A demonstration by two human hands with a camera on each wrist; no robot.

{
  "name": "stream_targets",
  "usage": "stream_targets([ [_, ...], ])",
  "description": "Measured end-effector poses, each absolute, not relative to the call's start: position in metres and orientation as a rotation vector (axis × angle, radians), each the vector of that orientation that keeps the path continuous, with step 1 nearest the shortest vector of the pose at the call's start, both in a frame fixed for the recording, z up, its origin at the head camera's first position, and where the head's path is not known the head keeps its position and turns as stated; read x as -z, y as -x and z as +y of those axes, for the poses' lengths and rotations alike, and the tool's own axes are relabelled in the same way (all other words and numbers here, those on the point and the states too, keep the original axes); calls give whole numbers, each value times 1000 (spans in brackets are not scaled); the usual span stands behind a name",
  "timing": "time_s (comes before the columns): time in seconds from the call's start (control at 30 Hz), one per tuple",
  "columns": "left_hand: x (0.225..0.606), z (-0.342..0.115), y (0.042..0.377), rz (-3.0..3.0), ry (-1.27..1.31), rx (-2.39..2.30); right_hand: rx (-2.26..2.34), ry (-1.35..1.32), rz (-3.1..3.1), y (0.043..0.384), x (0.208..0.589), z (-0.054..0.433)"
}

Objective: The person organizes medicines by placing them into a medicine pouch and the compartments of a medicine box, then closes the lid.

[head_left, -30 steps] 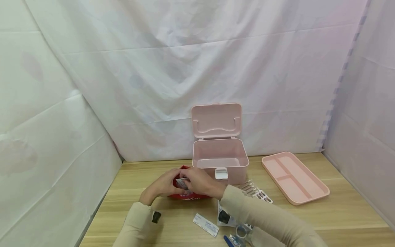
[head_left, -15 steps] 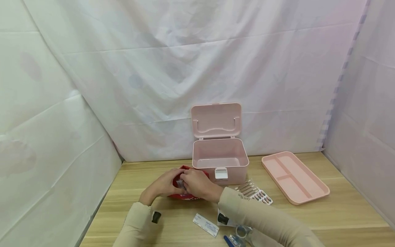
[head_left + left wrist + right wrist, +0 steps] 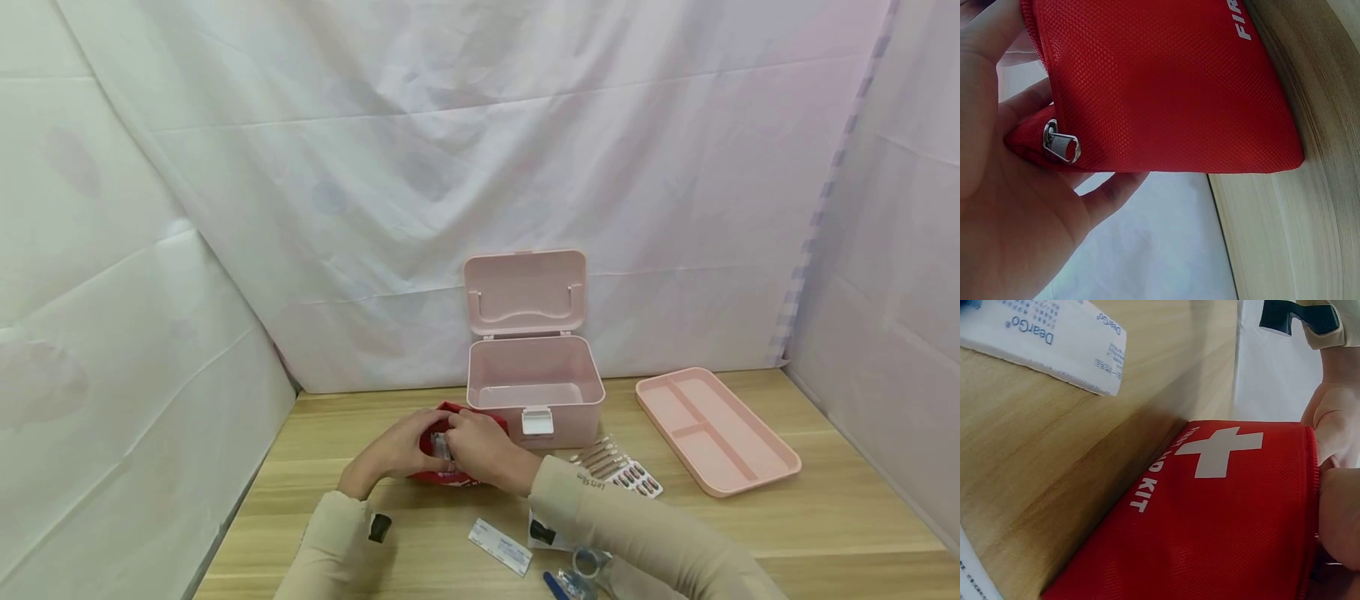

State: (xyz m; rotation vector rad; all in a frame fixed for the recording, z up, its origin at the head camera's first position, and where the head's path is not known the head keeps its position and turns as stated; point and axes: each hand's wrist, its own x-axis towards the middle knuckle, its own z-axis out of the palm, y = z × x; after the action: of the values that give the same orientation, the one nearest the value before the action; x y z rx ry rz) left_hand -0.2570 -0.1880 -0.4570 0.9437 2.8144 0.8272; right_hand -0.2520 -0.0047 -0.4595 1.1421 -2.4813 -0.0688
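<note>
A red zippered first aid pouch [image 3: 450,478] with a white cross [image 3: 1216,452] stands upright on the wooden table, its mouth unzipped. My left hand [image 3: 397,450] grips the pouch's left end at the opening; in the left wrist view its fingers wrap behind the fabric beside the metal zipper pull [image 3: 1061,144]. My right hand [image 3: 483,448] reaches into the mouth from the right, and its fingertips are hidden inside, so I cannot tell what they hold. Between the hands a pale packet [image 3: 441,446] shows inside the pouch.
An opened pink box [image 3: 558,425] stands behind the pouch, and a pink divided tray [image 3: 757,429] lies to the right. Nearer lie a flat white DearGo packet [image 3: 500,547], cotton swabs [image 3: 600,457], a capsule blister pack [image 3: 637,479], a tape roll [image 3: 587,562] and a blue-handled item [image 3: 556,586].
My right hand has pushed deeper into the pouch, and the packet seen by its fingers has sunk lower inside. The right forearm shifted slightly, showing more of the capsules. My left hand stays put.
</note>
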Motion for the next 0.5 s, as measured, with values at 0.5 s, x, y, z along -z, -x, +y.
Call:
stream_targets([
  [0.5, 458, -188, 258, 2805, -928, -833, 67, -1139, -2554, 247, 453, -2],
])
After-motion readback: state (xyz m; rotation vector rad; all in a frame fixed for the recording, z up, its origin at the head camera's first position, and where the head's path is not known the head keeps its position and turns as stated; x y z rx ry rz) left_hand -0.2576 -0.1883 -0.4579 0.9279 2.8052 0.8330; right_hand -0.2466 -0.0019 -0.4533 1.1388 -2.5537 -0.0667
